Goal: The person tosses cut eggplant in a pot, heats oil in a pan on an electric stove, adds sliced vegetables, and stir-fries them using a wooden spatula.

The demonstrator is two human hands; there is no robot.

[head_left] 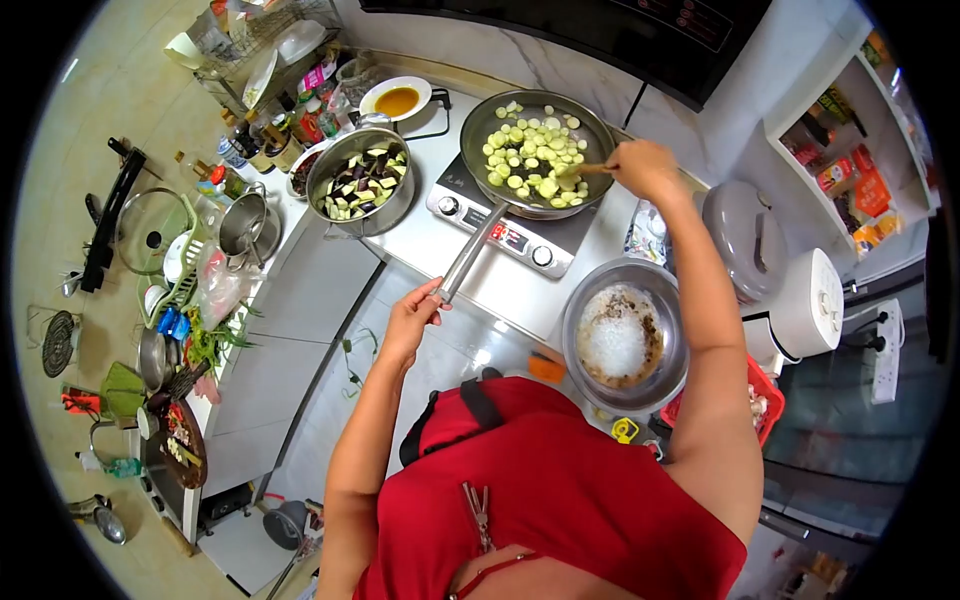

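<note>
A frying pan (478, 150) sits on the induction cooker (450, 190), holding many pale green round vegetable slices (530, 145). My left hand (412, 318) is closed around the end of its long metal handle (470, 255). Over the pan's right rim, my right hand (645, 168) grips a wooden spatula (592, 169), whose far end is among the slices. Left of the cooker stands a steel pot (400, 205) with cut eggplant pieces (365, 180) in it.
A steel basin (672, 345) with white powder and brown bits is at the counter's front right. A plate (424, 92) of brown liquid stands behind the pot. Bottles (285, 150) crowd the left; a rice cooker (805, 305) and red basket (770, 400) are right.
</note>
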